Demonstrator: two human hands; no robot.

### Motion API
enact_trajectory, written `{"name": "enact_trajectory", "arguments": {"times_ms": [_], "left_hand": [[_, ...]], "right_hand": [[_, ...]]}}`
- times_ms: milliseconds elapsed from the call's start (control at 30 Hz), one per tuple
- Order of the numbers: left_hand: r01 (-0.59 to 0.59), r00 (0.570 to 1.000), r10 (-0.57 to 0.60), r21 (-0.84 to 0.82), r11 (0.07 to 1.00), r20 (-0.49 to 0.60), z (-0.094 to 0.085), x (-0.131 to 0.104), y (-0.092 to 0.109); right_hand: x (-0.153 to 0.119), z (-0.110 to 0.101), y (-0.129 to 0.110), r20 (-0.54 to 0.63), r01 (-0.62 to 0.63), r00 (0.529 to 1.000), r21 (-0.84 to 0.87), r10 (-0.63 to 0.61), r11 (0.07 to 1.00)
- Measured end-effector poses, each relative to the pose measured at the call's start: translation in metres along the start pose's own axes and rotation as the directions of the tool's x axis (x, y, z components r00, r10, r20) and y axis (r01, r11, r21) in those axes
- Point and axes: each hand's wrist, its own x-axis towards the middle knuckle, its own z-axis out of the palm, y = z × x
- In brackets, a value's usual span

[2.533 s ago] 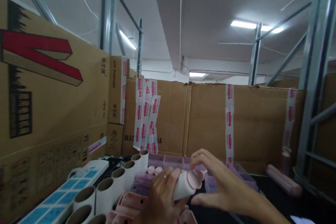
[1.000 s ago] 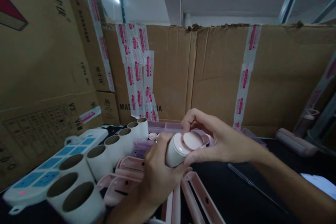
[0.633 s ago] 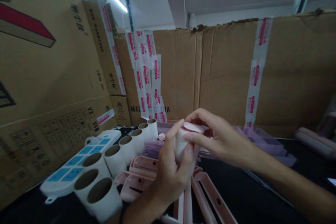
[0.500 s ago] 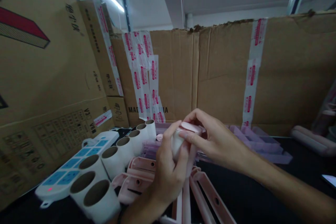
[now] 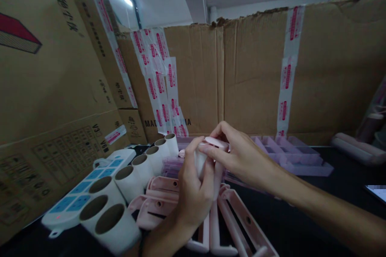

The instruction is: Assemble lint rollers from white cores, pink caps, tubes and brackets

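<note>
My left hand [image 5: 196, 180] is wrapped round a white roll [image 5: 200, 162] set in a pale pink holder [image 5: 217, 176], held upright above the table. My right hand [image 5: 227, 144] pinches a thin pink oval piece [image 5: 216, 142] at the top of the holder, with the thumb across its near side. The oval piece looks slightly tilted, and whether it is fastened is hidden by the fingers. Below my hands lie several pink plastic frames [image 5: 241, 221] with long slots. More pink parts [image 5: 159, 209] lie left of my left wrist.
Several white rolls [image 5: 125, 182] stand in a row at the left, beside a power strip [image 5: 75, 196]. Purple divided trays [image 5: 289, 152] stand behind my right forearm. A cardboard wall [image 5: 253, 80] closes the back; a pink item [image 5: 357, 148] and a phone-like object [image 5: 376, 193] are at the right.
The view has shifted a little, so the background sits slightly higher and further left. Both hands keep their grip on the holder and the oval piece.
</note>
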Motion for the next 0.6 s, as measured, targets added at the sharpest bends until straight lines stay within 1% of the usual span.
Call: {"name": "enact_trajectory", "arguments": {"times_ms": [167,267,300,367,433,467,533,600], "left_hand": [[0.058,0.989,-0.051,0.051,0.997,-0.142,-0.002,0.008,-0.007],[0.074,0.981,-0.065,0.045,0.996,-0.184,-0.003,0.009,-0.007],[0.087,0.978,-0.078,0.038,0.996,-0.192,-0.003,0.009,-0.006],[0.121,0.972,-0.114,0.018,0.993,-0.206,-0.003,0.009,-0.006],[0.156,0.964,-0.154,-0.009,0.988,-0.216,-0.003,0.009,-0.008],[0.168,0.961,-0.170,-0.024,0.985,-0.218,-0.003,0.009,-0.010],[0.182,0.958,-0.189,-0.052,0.982,-0.214,-0.002,0.010,-0.012],[0.187,0.959,-0.200,-0.081,0.979,-0.201,-0.001,0.010,-0.012]], "right_hand": [[0.002,0.003,0.002,-0.113,0.044,0.992,-0.098,-0.055,0.994],[0.008,-0.001,0.008,-0.090,0.062,0.993,-0.089,-0.070,0.994],[0.010,-0.006,0.011,-0.059,0.059,0.996,-0.090,-0.064,0.994],[0.016,-0.019,0.017,0.039,0.056,0.998,-0.120,-0.052,0.991],[0.021,-0.037,0.021,0.160,0.059,0.987,-0.206,-0.026,0.977],[0.024,-0.046,0.023,0.229,0.057,0.973,-0.269,0.006,0.961],[0.027,-0.063,0.027,0.352,0.046,0.930,-0.389,0.102,0.920],[0.028,-0.073,0.034,0.427,0.022,0.881,-0.470,0.206,0.882]]}}
